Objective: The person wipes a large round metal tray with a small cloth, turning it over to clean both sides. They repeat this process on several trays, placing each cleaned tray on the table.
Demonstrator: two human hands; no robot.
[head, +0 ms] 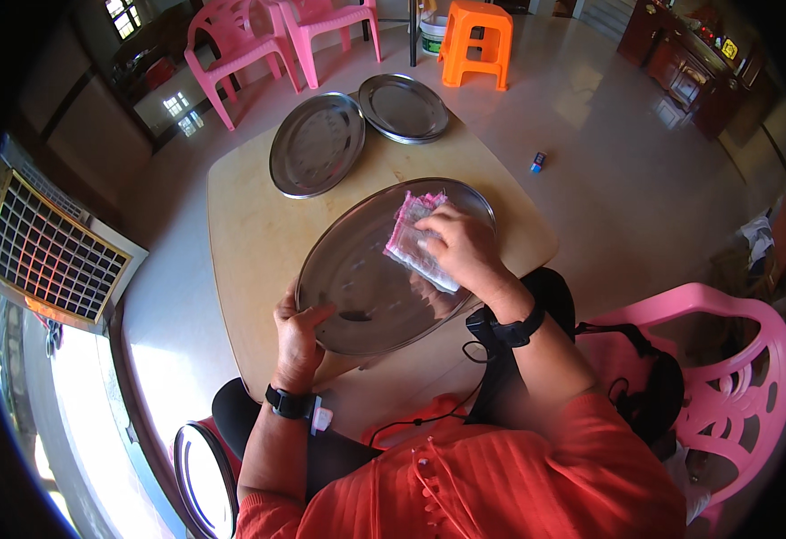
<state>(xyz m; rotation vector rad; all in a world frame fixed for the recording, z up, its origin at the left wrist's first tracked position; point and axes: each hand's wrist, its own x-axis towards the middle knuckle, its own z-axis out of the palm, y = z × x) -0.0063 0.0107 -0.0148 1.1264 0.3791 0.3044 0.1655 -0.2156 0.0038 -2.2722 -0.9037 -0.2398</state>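
Observation:
An oval stainless steel tray (pixel 366 269) is tilted up over the near part of the wooden table (pixel 244 229). Its left rim is gripped by my left hand (pixel 300 333), with the thumb on the inner face and the other fingers hidden behind. My right hand (pixel 463 249) presses a folded white cloth with pink edging (pixel 409 232) against the tray's upper right inner surface. Both wrists wear black straps. Farther back on the table lie a metal tray (pixel 319 145) and a small stack of similar trays (pixel 403 108), side by side.
Another shiny tray (pixel 204 482) stands low at my left. A pink plastic chair (pixel 723 377) holding a black bag (pixel 648 384) is at my right. Beyond the table are pink chairs (pixel 244 47), an orange stool (pixel 477 44) and a bucket (pixel 433 34). A small blue box (pixel 538 162) lies on the floor.

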